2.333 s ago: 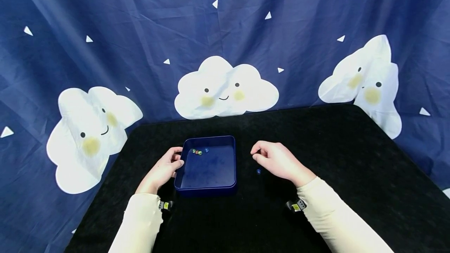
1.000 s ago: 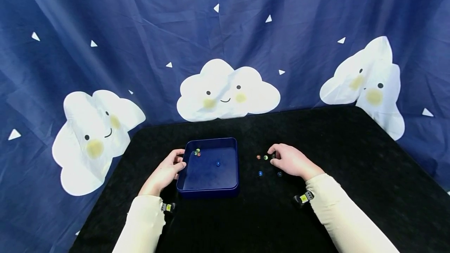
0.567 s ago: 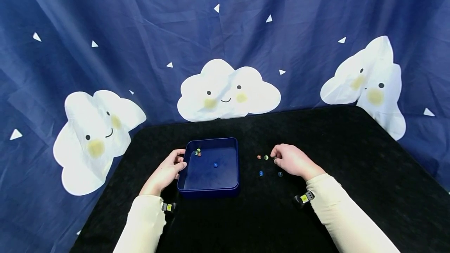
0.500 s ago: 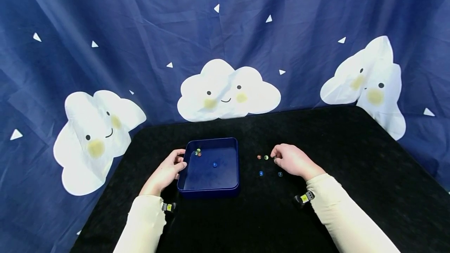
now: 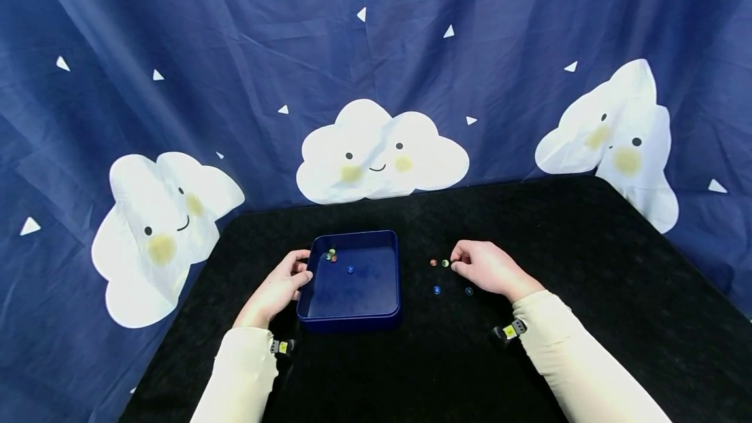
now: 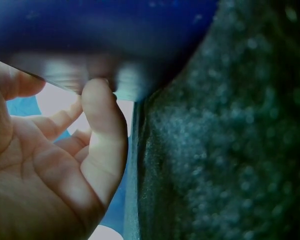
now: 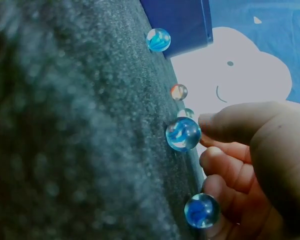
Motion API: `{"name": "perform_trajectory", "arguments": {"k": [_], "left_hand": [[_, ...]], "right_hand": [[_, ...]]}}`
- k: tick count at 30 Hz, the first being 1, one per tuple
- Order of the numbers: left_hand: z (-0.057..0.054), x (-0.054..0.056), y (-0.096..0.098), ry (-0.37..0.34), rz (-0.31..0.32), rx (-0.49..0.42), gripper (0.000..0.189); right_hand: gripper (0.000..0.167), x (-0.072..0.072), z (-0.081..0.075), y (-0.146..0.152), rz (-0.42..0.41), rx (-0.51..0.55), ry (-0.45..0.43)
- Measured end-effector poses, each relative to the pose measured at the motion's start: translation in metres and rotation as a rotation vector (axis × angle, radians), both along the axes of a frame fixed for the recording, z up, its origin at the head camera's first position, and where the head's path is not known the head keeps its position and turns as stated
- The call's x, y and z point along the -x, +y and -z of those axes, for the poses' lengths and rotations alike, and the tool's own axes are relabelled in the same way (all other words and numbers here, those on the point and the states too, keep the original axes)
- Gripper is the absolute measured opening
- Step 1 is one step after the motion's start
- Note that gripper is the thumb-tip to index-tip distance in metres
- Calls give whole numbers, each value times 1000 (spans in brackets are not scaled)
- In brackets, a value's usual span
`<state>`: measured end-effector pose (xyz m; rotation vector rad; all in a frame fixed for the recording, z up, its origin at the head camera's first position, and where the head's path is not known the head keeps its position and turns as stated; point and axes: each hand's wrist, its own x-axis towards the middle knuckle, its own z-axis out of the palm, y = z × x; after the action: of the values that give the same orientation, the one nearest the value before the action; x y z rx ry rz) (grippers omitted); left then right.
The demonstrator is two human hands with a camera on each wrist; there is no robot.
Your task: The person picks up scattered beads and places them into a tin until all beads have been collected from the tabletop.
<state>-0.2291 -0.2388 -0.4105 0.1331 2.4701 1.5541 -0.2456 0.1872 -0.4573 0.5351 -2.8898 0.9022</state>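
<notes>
My left hand [image 5: 276, 289] holds the left side of a square blue box [image 5: 349, 320]. The left wrist view has a bent finger [image 6: 102, 135] touching the box's outer wall. Inside the box lie a blue marble [image 5: 350, 269] and a small cluster of green and orange marbles [image 5: 331, 256]. Right of the box, my right hand [image 5: 482, 266] pinches with thumb and forefinger over a marble that they hide. Just left of the fingertips sit a green marble [image 5: 445, 264] and an orange marble [image 5: 433, 262]. Its other fingers [image 7: 225, 167] curl toward the palm.
Nearer the body lie a blue marble [image 5: 437, 290] and a darker blue marble [image 5: 469, 291]. Another blue marble [image 7: 202, 210] shows low in the right wrist view. Black cloth [image 5: 376, 377] covers the table, and a cloud-print curtain [image 5: 505, 31] hangs behind.
My right hand has moved right since the earliest frame, uncovering marbles, and its thumb and forefinger have closed over one. The box's blue marble has rolled left. My left hand stays on the box.
</notes>
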Motion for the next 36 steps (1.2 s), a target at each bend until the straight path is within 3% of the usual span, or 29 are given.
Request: {"name": "perform_trajectory", "arguments": {"k": [5,12,16,22,30,33,36], "left_hand": [[0,0,1,-5,5,-1,45],[32,15,-10,5,-12,-9,47],[37,16,-11,17,-13,-7,47],[33,14,-9,6,-17,0,47],[0,-2,2,-2,2,-3,46],[-5,-4,4,5,10,0,45],[-1,-1,2,0,12,1,46]], "right_hand": [[10,-1,-2,-2,-23,15,5],[7,-4,-2,-4,-91,26,-1],[6,-6,-2,-4,-119,23,-13],[4,-10,-9,-14,-128,64,8],[10,-24,-30,-39,-175,72,102],[10,-31,-37,-49,-195,79,107],[12,-38,-40,-61,-225,76,121]]}}
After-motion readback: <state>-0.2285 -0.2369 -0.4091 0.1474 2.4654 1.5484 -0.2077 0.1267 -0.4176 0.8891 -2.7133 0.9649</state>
